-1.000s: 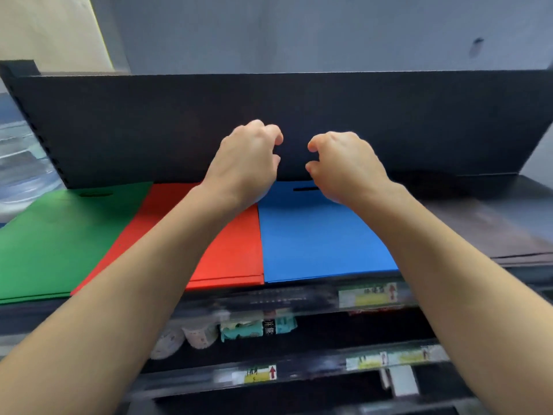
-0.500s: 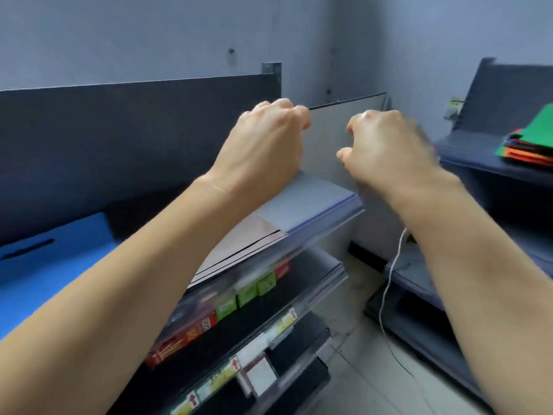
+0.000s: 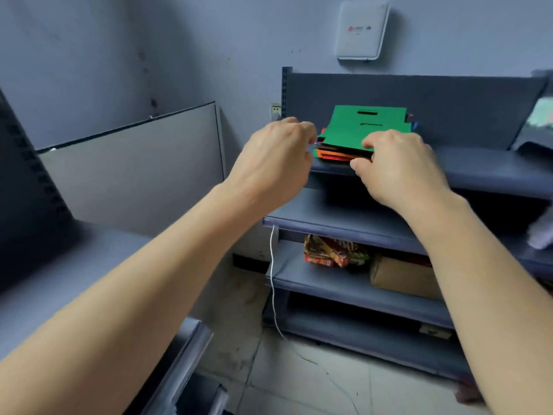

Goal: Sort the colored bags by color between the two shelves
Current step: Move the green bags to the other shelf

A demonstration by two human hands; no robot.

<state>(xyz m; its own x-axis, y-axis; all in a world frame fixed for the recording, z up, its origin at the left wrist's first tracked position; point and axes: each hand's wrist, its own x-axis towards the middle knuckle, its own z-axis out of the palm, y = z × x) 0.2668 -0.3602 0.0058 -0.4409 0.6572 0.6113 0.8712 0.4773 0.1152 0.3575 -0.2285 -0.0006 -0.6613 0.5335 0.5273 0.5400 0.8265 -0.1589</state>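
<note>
Reaching toward the far right shelving, two hands meet one stack of colored bags (image 3: 336, 154) on its top shelf (image 3: 493, 172). Two green bags (image 3: 363, 125) lie uppermost, with orange and red ones below. The left hand (image 3: 275, 158), curled and empty, sits just beside the stack's left edge. The right hand (image 3: 399, 167) curls its fingers (image 3: 374, 142) over the near edge; whether they grip is unclear.

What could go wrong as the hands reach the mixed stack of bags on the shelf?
1. The stack lies uneven at the front edge of the shelf; pulling the green bag could drag lower ones off.
2. The right hand is at the thin layered edges, so its grip might take several colours at once.
</note>
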